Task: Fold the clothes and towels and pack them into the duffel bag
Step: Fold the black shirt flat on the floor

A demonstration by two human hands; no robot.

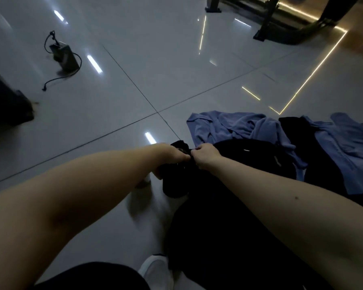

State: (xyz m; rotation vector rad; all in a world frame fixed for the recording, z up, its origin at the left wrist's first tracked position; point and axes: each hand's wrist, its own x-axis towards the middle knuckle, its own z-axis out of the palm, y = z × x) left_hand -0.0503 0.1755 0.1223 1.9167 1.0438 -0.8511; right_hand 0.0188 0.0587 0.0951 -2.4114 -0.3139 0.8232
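Left hand [169, 154] and right hand [206, 155] close together, both pinching top edge of a black garment [175, 183], cloth hanging below them, blue clothes [249, 128] just beyond

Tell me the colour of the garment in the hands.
Black. The garment is held by left hand and right hand; head view.

two bare forearms [76, 191], black legwear [88, 277], a white shoe [156, 271] with dark collar
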